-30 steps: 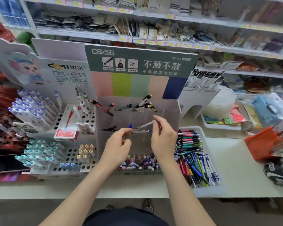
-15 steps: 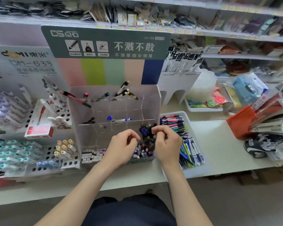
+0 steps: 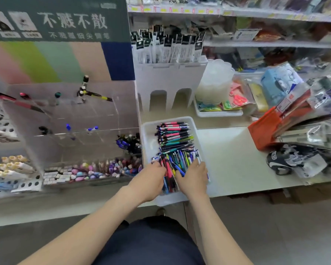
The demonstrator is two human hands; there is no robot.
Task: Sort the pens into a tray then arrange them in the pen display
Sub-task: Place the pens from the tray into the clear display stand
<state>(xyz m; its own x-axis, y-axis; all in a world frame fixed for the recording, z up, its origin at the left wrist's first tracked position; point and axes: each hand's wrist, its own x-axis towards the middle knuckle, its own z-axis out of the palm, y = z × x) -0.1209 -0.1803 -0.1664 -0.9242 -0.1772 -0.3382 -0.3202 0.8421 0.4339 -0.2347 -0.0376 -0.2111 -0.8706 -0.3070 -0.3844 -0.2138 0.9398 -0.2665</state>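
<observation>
A white tray [image 3: 148, 131] stands on the counter, filled with several coloured pens [image 3: 175, 139] lying in rows. Both hands are down in its near end. My left hand [image 3: 151, 178] lies on the pile's left side, and its fingertips dip among the pens, so any grip is hidden. On the right side, my right hand [image 3: 193, 177] rests with fingers spread flat over the pens. Left of the tray stands the clear pen display [image 3: 75, 121], with a few pens poking out of its upper slots and several dark pens [image 3: 129, 143] in its right compartment.
A white card stand [image 3: 170, 81] of packaged refills rises behind the tray. A small tray with a plastic tub [image 3: 214, 83] sits to the right, then an orange box [image 3: 266, 129] and bagged goods. Erasers [image 3: 55, 175] fill the display's front row. Shelves run behind.
Both hands left the display's compartments and moved right and down into the tray of pens. The pen my right hand held a second ago is gone from it. My view swung right.
</observation>
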